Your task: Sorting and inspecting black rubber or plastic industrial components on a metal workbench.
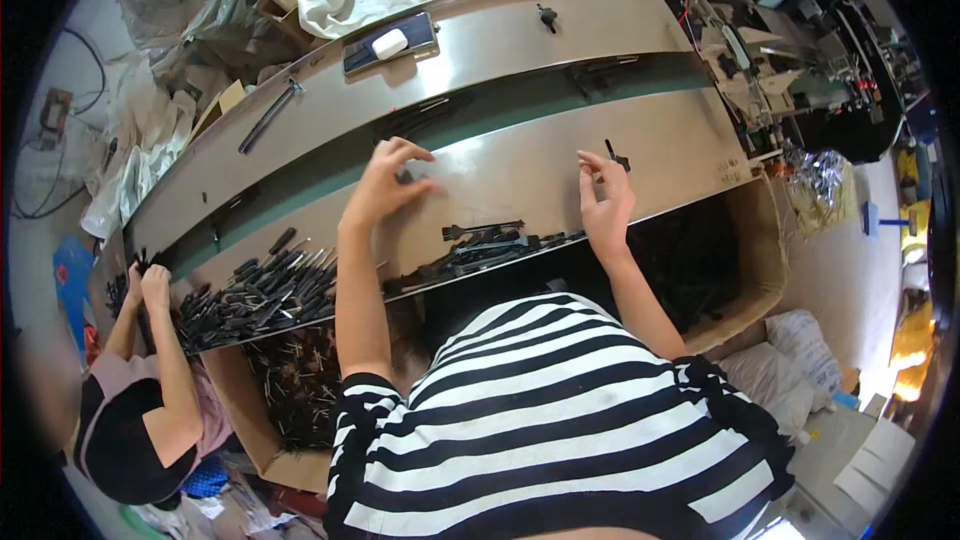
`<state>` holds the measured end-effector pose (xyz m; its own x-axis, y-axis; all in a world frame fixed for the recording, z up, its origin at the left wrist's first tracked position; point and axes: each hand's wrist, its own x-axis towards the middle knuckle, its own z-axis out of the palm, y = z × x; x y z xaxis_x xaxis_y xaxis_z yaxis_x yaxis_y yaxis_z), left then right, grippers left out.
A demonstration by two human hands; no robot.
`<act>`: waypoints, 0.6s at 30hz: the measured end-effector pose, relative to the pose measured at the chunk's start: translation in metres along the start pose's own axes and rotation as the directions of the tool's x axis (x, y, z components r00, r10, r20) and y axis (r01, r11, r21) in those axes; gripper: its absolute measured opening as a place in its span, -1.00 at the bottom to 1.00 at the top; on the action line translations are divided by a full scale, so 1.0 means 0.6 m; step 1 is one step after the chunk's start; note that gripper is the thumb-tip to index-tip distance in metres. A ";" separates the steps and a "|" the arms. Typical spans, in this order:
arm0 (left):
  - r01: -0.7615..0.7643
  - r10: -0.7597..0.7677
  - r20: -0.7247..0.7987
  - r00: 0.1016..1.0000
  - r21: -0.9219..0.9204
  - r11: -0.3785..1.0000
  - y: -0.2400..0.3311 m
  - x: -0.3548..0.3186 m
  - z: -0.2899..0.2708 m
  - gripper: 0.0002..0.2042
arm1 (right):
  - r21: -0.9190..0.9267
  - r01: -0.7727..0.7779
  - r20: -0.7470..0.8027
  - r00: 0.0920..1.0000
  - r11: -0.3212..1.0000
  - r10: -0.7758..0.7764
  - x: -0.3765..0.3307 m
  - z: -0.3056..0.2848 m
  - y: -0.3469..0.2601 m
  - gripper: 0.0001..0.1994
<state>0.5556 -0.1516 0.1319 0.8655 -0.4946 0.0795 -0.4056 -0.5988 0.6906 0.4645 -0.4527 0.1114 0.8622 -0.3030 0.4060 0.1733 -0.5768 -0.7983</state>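
Over the metal worktop, my left hand [378,190] hovers with thumb and fingers apart in a curve; a little dark spot shows behind its fingers, too unclear to name. My right hand [607,205] is raised to the right, fingertips pinched together, with a small black part [618,157] at its fingers. Between my forearms, a low heap of thin black plastic pieces [490,245] lies along the near edge. Left of my left forearm spreads a large pile of black-handled pieces with metal shafts [265,290].
A green belt [480,120] runs behind the worktop. The far ledge carries a hammer-like tool [270,118], a dark tray with a white item [390,43] and a small black part [547,18]. Cardboard boxes [240,390] stand below the near edge. At left, a co-worker's hands [145,285] hold black pieces.
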 end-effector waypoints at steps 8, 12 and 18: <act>-0.162 0.147 0.321 0.936 0.021 0.986 0.043 -0.005 0.033 -0.60 | 0.036 -0.040 -0.380 0.924 0.999 0.051 -0.046 -0.067 0.050 -0.72; -0.043 0.064 0.278 0.958 -0.083 0.996 0.030 -0.009 0.028 -0.66 | -0.158 -0.072 -0.490 0.872 0.985 -0.015 -0.075 -0.135 0.124 -0.55; -0.085 0.078 0.215 0.973 0.024 0.996 0.054 -0.005 0.029 -0.74 | -0.506 -0.328 0.054 0.911 0.798 0.409 -0.171 -0.216 0.275 -0.26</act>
<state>0.5349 -0.1806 0.1418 0.7475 -0.6638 -0.0232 -0.4849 -0.5693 0.6639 0.3431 -0.6149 -0.0044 0.8818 -0.4712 0.0196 -0.3858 -0.7446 -0.5448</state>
